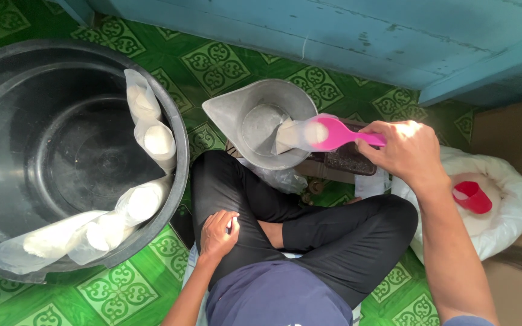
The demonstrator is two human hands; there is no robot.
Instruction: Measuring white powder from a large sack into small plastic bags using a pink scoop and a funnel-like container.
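Sitting cross-legged on the green patterned floor [212,66], we hold a pink scoop [339,134] in our right hand [403,151], fingers wrapped tight around its handle. The bowl of the scoop is tipped toward the mouth of a small clear plastic bag [294,136] holding white powder, and the two touch. That bag lies inside a grey metal scale pan [237,105], which stands on a dark weighing scale [348,160] just beyond our knees, in the middle of the scene.

Our left hand [219,232] rests on our left thigh, on the black trousers [333,235], fingers loosely curled with something small and pale tucked beneath them; we cannot tell what it is. It is well apart from the scoop and the pan.

To the left stands a large black tub [43,151]. Several filled clear bags of the same white powder [146,130] are draped over its near and right rim, some hanging inward, others lying across the edge.

To the right, near our right forearm, a big white sack [502,205] sits open with white powder inside, and a red cup [471,196] lies in it. Some crumpled clear plastic [279,178] shows just under the pan, against our leg. At the far side runs a blue painted wooden wall [345,30].
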